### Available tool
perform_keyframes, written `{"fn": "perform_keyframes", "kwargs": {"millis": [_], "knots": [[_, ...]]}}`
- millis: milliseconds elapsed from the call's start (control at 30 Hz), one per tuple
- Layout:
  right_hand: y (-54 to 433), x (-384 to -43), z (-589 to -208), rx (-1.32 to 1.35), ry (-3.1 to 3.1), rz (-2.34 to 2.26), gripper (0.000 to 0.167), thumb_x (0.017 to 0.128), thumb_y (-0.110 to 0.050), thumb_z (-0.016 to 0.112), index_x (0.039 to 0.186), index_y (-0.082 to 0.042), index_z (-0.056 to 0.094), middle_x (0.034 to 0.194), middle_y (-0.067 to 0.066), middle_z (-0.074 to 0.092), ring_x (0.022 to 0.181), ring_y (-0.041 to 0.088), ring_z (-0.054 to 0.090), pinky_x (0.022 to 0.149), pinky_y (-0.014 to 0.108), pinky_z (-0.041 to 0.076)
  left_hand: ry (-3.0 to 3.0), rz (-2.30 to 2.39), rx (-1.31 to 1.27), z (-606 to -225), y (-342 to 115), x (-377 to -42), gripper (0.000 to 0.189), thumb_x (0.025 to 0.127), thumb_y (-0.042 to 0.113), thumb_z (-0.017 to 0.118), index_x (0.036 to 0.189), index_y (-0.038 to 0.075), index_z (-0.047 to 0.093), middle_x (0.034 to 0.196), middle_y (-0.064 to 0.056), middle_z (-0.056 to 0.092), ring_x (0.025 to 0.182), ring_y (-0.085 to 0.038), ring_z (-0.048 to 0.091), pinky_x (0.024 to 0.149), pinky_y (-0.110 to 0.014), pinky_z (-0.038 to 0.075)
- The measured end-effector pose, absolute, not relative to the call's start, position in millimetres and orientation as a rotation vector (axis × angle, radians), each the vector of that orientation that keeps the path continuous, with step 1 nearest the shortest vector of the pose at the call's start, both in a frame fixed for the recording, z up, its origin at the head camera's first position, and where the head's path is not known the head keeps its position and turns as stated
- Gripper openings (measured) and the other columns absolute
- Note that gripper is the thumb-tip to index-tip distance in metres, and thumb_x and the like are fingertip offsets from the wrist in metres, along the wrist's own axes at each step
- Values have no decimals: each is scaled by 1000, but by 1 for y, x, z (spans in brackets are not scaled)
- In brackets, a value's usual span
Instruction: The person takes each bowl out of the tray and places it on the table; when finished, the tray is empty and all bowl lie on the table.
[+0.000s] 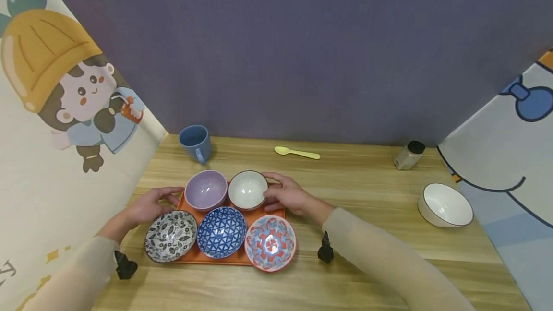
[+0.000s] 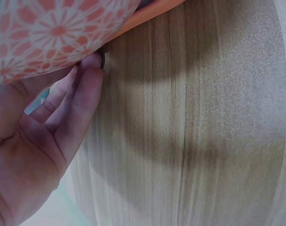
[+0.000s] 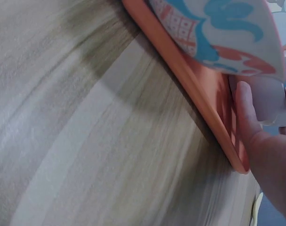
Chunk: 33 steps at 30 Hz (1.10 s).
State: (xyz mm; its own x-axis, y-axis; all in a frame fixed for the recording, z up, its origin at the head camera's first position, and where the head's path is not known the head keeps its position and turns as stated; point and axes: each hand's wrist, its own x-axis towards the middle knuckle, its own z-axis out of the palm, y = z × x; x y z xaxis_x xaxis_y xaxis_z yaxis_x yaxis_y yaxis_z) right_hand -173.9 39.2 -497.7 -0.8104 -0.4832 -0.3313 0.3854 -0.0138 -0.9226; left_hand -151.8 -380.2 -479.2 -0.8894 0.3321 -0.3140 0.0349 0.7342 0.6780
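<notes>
In the head view, my left hand (image 1: pixel 149 207) is at the left side of an orange tray (image 1: pixel 224 260), fingers loosely bent, between a purple bowl (image 1: pixel 206 190) and a black-and-white leaf-patterned bowl (image 1: pixel 171 236). The left wrist view shows its fingers (image 2: pixel 81 101) beneath a bowl's outer wall with orange flowers (image 2: pixel 58 30). My right hand (image 1: pixel 287 193) spreads its fingers at the right side of a white bowl (image 1: pixel 248 189) with a dark rim. One finger (image 3: pixel 246 106) lies straight by that bowl in the right wrist view. A blue-patterned bowl (image 1: pixel 222 232) and a red-and-blue bowl (image 1: pixel 270 244) fill the tray's front.
Behind the tray stands a blue mug (image 1: pixel 195 144), with a yellow spoon (image 1: pixel 297 152) farther right. A black-capped jar (image 1: pixel 408 156) and another white bowl (image 1: pixel 446 205) are at the right of the wooden table (image 1: pixel 363 181). A dark wall (image 1: pixel 294 52) rises behind.
</notes>
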Motion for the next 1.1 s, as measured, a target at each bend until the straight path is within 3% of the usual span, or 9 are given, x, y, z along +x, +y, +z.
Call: {"fn": "perform_keyframes", "kwargs": {"millis": [133,500,833,1100], "knots": [[40,-173,-497,-86,1677,-1903,72,94,0,64,159,-17,39,140,26,60,88,27,73,83,51,60,2517,970,274,-479,-379,-151,60,91,-3,64,149,1,50,108,-11,67,103,-28,60,85,-36,51],[47,-172,-491,-15,1706,-1933,69,91,-1,64,155,-19,47,109,24,73,84,28,74,77,47,62,2499,966,246,-478,-378,-151,60,92,-2,64,150,2,49,110,-11,67,105,-29,59,87,-39,51],[67,-171,-470,-8,1701,-1998,65,92,-1,62,152,-21,50,116,22,67,89,28,73,79,45,62,2497,980,254,-480,-379,-152,61,91,-2,64,150,2,49,109,-11,68,103,-28,60,86,-37,50],[96,-172,-449,9,1733,-2035,64,95,-5,59,155,-22,46,138,31,54,93,30,74,83,44,61,2488,973,258,-481,-380,-153,61,92,-2,63,151,2,48,110,-11,67,104,-29,59,85,-38,50]]}}
